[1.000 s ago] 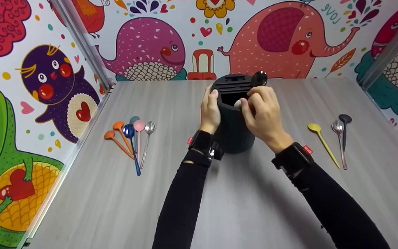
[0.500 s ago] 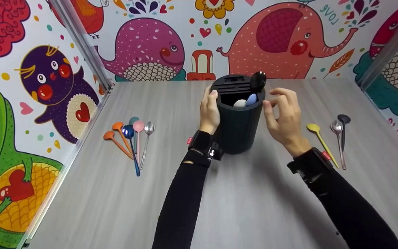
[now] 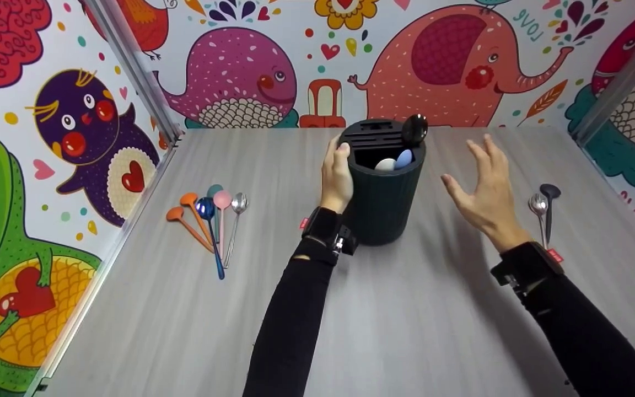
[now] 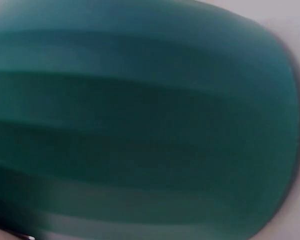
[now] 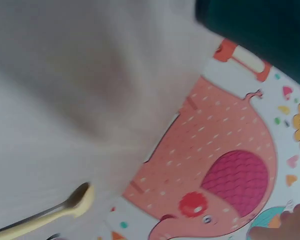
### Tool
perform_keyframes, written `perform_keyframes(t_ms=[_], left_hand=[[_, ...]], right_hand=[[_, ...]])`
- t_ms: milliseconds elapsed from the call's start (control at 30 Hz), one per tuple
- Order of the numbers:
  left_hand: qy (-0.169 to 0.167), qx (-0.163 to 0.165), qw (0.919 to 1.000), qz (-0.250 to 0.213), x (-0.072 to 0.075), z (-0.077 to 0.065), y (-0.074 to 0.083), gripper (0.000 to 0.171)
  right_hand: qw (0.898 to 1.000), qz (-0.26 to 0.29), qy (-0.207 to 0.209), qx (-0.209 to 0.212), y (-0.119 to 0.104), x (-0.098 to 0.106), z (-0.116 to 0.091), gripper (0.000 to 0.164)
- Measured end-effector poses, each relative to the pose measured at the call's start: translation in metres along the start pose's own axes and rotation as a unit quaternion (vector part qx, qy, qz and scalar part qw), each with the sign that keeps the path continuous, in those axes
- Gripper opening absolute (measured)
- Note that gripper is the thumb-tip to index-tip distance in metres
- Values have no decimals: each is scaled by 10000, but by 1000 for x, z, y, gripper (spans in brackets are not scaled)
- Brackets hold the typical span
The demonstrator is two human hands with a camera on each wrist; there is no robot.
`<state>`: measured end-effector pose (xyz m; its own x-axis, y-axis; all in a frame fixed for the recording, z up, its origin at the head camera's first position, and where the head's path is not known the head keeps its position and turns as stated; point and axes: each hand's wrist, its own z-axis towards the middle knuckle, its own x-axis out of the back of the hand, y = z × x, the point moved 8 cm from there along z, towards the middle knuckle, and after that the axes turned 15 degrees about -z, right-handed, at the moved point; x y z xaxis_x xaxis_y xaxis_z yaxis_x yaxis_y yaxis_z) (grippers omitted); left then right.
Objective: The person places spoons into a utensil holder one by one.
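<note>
A dark green ribbed utensil holder [image 3: 386,207] stands mid-table. My left hand [image 3: 337,179] grips its left side, thumb at the rim; in the left wrist view its ribbed wall [image 4: 140,130] fills most of the picture. A white spoon [image 3: 385,165] and a light-blue spoon [image 3: 404,159] show their heads in the wide front opening. At the back right of the top, a shiny black spoon [image 3: 415,129] sticks up. My right hand [image 3: 485,198] hovers empty to the holder's right, fingers spread. A yellow spoon [image 5: 80,202], hidden behind this hand in the head view, shows in the right wrist view.
On the left lies a fan of spoons: two orange, a blue one [image 3: 207,212], a teal, a pink [image 3: 222,199] and a silver one [image 3: 239,204]. At right lie a silver spoon [image 3: 538,205] and a dark grey spoon [image 3: 550,192]. Printed panels enclose the table.
My right hand has let go at the holder's opening, moved away to the right and spread its fingers, uncovering the light-blue spoon inside. My left hand stays on the holder.
</note>
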<state>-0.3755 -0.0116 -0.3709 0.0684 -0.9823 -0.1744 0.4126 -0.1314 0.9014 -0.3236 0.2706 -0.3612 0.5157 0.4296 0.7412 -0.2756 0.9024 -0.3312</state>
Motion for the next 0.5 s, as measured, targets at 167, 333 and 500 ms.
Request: perform_keyframes(t_ms=[167, 333, 500], left_hand=[[-16, -46, 10000, -25, -2, 0, 2, 53], [7, -8, 10000, -84, -1, 1, 1, 54], [26, 45, 10000, -59, 0, 1, 0, 55]], right_hand=[[9912, -243, -1028, -799, 38, -11, -3, 95], [9747, -511, -1743, -1301, 75, -24, -11, 105], [9583, -828, -2283, -1510, 100, -38, -21, 111]])
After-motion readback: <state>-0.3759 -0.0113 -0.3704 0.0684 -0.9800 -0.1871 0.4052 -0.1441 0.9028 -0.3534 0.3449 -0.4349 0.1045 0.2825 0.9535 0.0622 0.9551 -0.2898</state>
